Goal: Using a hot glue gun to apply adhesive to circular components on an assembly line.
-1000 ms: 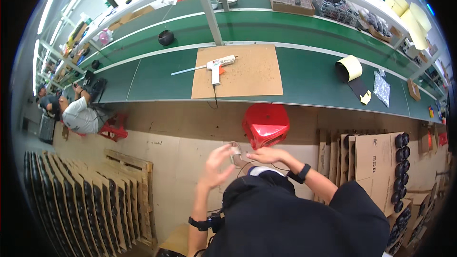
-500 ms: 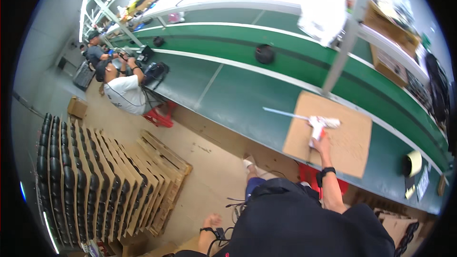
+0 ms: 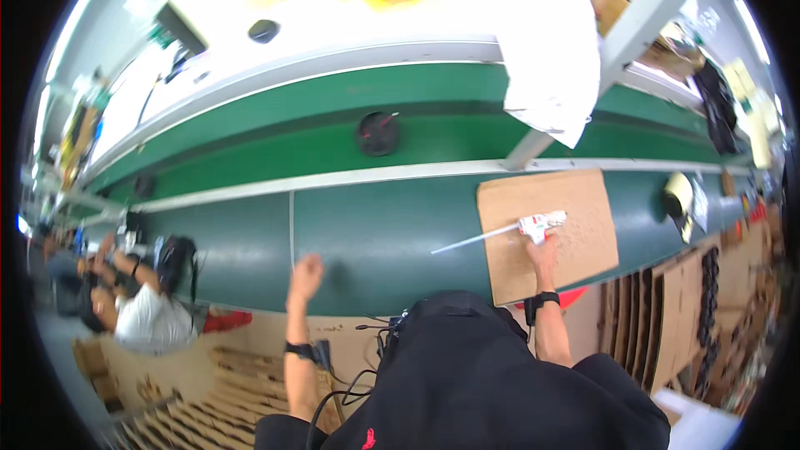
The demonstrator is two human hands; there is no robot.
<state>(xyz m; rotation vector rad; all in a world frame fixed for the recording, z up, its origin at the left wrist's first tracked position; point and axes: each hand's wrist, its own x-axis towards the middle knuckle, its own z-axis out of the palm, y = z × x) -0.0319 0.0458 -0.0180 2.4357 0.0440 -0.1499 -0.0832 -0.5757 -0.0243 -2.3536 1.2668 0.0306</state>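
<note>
My right hand is closed around the handle of a white and red hot glue gun. A long pale glue stick sticks out of the gun's back end toward the left. Beneath the gun lies a flat brown cardboard sheet on the dark green workbench. Over the bench's near edge, left of the cardboard, is my left hand; it is blurred and its fingers cannot be made out. Nothing large shows in it.
A round black part sits on the green conveyor belt behind the bench. A metal post rises beside the cardboard, with white sheeting hanging near it. At right stands a cream tape roll. A seated person works at far left.
My view has turned left to face the bench squarely. My left hand has risen from low beside my body to the bench edge. My right hand still grips the glue gun over the cardboard.
</note>
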